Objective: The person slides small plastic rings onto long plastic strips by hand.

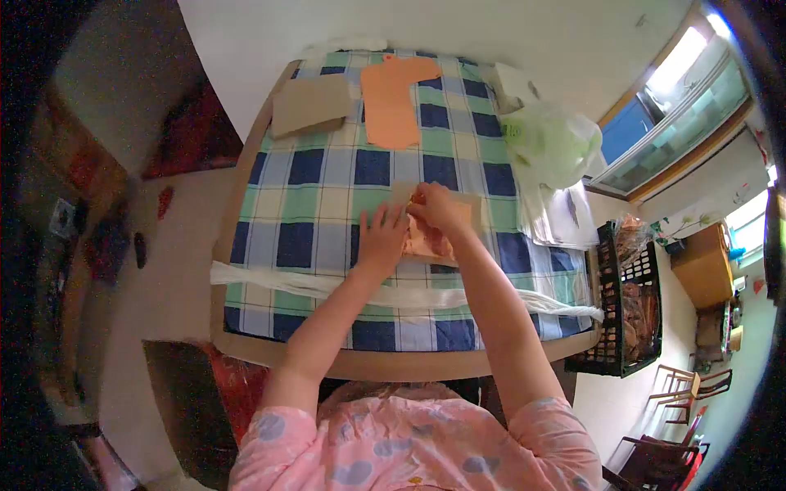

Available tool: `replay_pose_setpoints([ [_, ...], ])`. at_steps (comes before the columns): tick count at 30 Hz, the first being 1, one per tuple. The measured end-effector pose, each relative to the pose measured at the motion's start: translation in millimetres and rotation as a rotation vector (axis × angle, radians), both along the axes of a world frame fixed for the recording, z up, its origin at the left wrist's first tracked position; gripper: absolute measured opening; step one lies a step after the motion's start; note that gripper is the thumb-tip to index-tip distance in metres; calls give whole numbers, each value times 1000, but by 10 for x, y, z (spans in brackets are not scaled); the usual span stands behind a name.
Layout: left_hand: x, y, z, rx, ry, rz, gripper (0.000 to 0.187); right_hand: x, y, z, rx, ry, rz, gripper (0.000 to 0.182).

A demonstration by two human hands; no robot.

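In the middle of the checked tablecloth [372, 170], a small orange-pink sheet [463, 214] lies on a piece of brown cardboard [476, 202]. My left hand [382, 239] rests at the sheet's left edge, its fingers spread. Bent over the top of the sheet, my right hand [440, 208] has its thumb and fingers pinched together. A small reddish-orange bit shows at those fingertips, but I cannot make out what it is. Part of the sheet is hidden under both hands.
Farther back lie a cut orange sheet [391, 105] and a grey-brown board [309, 108]. A long white bundle of strands [401, 297] crosses the table's front. On the right are a plastic bag [557, 147], white sheets [565, 217] and, beside the table, a black crate [607, 286].
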State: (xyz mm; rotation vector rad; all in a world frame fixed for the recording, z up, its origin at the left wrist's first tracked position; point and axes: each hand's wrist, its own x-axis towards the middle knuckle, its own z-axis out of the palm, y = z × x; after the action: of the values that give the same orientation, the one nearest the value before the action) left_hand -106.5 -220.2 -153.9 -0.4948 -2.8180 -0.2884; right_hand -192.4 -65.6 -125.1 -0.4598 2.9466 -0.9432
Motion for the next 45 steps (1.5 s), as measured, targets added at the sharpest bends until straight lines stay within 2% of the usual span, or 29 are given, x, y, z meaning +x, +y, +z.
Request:
replay_pose_setpoints([
  [3, 15, -28, 13, -16, 21, -19, 45, -37, 11, -74, 65, 86, 4, 24],
  [6, 55, -86, 46, -65, 28, -61, 42, -48, -8, -58, 22, -17, -32, 29],
  [8, 91, -111, 46, -47, 125, -79, 38, -124, 11, -106, -12, -32, 14, 30],
  [11, 115, -134, -12, -24, 155, -154, 33, -19, -32, 99, -81, -122, -11, 31],
  [14, 165, -103, 5, -8, 200, -168, 28, -35, -17, 32, 26, 45, 15, 30],
  [17, 213, -67, 85, 37, 204, -172, 27, -73, -6, 16, 36, -12, 22, 35],
  [20, 220, -62, 103, 34, 188, -167, 28, 30, 48, 206, 115, 40, 143, 42],
  [23, 225, -47, 114, 25, 170, -163, 29, 73, 20, 172, 164, 115, 101, 47],
  [26, 215, -44, 79, 21, 166, -164, 31, -141, 56, -46, 86, -5, 112, 44],
  [32, 236, -62, 123, -37, 123, -188, 33, -241, -20, 187, 85, -257, 43, 40],
  [35, 228, -58, 109, -24, 130, -189, 32, -259, -8, 124, 27, -252, -50, 38],
  [41, 225, -55, 74, 39, 177, -191, 29, -321, -31, 150, 13, -160, -89, 37],
  [45, 209, -51, 88, 10, 163, -182, 28, -196, -73, 247, -78, -212, -211, 28],
])
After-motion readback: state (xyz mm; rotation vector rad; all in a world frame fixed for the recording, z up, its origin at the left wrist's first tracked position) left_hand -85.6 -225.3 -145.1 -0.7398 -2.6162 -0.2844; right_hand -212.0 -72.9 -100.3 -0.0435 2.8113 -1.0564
